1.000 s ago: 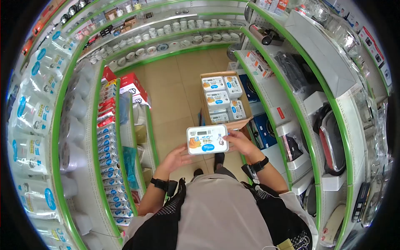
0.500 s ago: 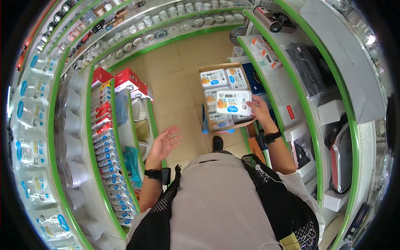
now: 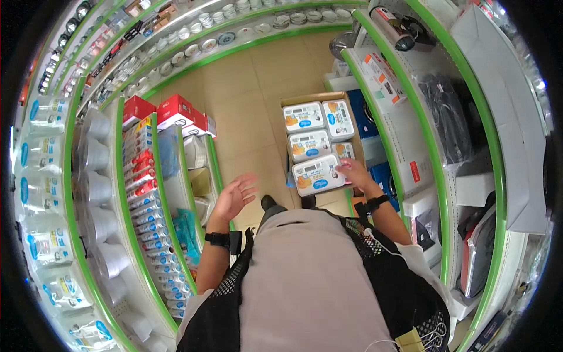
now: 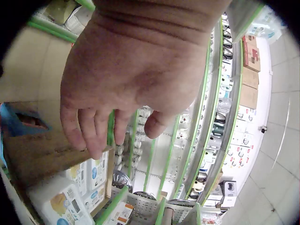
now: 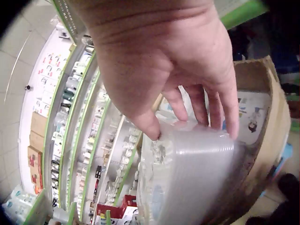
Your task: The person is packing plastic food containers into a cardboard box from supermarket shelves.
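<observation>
My right hand [image 3: 356,175] grips the right end of a white-lidded pack of stacked clear plastic food containers [image 3: 316,175]. In the right wrist view its thumb lies on one side and the fingers on the other, over the film-wrapped stack [image 5: 201,173]. The pack is at the near end of an open cardboard carton [image 5: 276,126], slightly tilted. Several like packs [image 3: 303,116] lie in the carton beyond it. My left hand [image 3: 236,196] hangs in the air left of the carton, holding nothing, its fingers [image 4: 89,129] loosely extended.
Green-edged shelves [image 3: 375,111] with boxed goods and pans run along the right. Left shelves hold wrapped plastic cups [image 3: 50,182] and rolls in printed packaging [image 3: 149,217]. Red boxes [image 3: 179,111] stand at the left shelf's end. Bowls and plates line the far shelf [image 3: 234,41], beyond tiled floor.
Both hands held the pack before the body; the left then let go. The right hand carried the pack forward over the carton, then drew it back to the near end.
</observation>
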`<state>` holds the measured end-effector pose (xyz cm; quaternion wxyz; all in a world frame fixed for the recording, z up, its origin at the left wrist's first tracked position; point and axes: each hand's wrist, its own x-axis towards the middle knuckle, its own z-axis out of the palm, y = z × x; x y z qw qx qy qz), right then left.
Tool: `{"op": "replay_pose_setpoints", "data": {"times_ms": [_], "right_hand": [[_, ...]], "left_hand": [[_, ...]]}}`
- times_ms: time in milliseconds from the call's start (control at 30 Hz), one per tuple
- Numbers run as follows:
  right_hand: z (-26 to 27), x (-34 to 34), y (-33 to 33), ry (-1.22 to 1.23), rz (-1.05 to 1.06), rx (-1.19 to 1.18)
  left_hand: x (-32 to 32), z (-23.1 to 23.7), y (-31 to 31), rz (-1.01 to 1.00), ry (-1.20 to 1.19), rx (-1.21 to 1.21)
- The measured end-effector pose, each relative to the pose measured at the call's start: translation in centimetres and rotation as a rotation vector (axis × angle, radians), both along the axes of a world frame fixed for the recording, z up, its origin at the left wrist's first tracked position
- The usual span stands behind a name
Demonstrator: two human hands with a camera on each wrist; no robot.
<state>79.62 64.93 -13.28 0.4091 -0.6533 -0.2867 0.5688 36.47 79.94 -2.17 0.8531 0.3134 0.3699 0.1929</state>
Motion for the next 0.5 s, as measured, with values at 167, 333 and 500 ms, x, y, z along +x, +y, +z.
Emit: {"op": "replay_pose_setpoints", "data": {"times_ms": [167, 333, 500], "right_hand": [[-4.9, -0.4, 0.2, -0.24, -0.017, -0.105], [-4.5, 0.1, 1.5, -0.167, 0.02, -0.12], [-3.4, 0.2, 2.1, -0.019, 0.07, -0.249]], "left_hand": [[-0.2, 1.2, 3.0, 0.004, 0.034, 0.015], [-0.2, 1.4, 4.1, -0.004, 0.024, 0.022], [0.1, 2.2, 3.8, 0.005, 0.063, 0.029]]}}
